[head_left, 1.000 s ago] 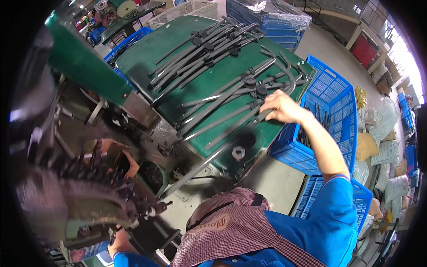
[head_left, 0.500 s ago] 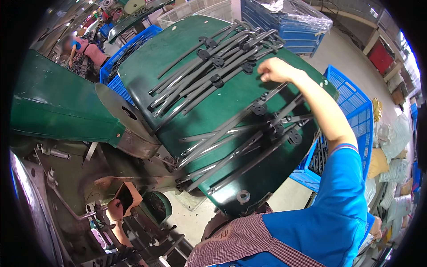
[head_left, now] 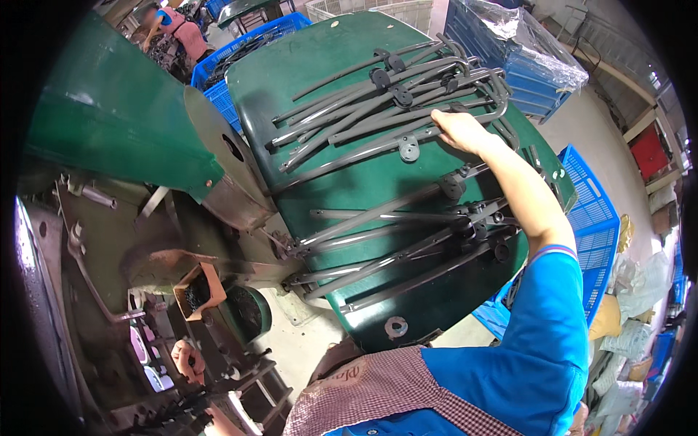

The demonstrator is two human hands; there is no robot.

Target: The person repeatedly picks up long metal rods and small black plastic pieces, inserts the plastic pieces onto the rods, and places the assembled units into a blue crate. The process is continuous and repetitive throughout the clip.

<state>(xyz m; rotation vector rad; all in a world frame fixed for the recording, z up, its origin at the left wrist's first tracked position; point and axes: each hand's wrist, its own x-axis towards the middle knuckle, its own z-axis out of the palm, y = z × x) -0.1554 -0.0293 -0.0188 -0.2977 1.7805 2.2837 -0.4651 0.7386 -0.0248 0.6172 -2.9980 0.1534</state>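
My right hand [head_left: 465, 134] is closed on a bent black metal tube [head_left: 349, 160], the nearest one of the far pile on a green tabletop [head_left: 305, 192]. That tube carries a round black disc fitting. Behind it lie several similar black tubes [head_left: 342, 109], their hooked ends to the right. A second group of black tubes [head_left: 385, 243] with dark fittings lies nearer to me. At the lower left, my left hand [head_left: 187, 361] has its fingers curled in, among dark machine parts beneath a small cardboard box [head_left: 200, 292]. What it holds, if anything, is too small to make out.
A large green machine [head_left: 109, 109] with a round disc stands at the left. Blue plastic crates hold parts behind the table [head_left: 218, 94] and at its right [head_left: 592, 225]. A plastic-wrapped blue crate [head_left: 509, 58] stands at the back. Another person [head_left: 182, 33] works at the far left.
My right hand has come down and taken hold of a tube in the far pile, which has shifted slightly. My left hand is lower, away from the cardboard box. The whole view has shifted too.
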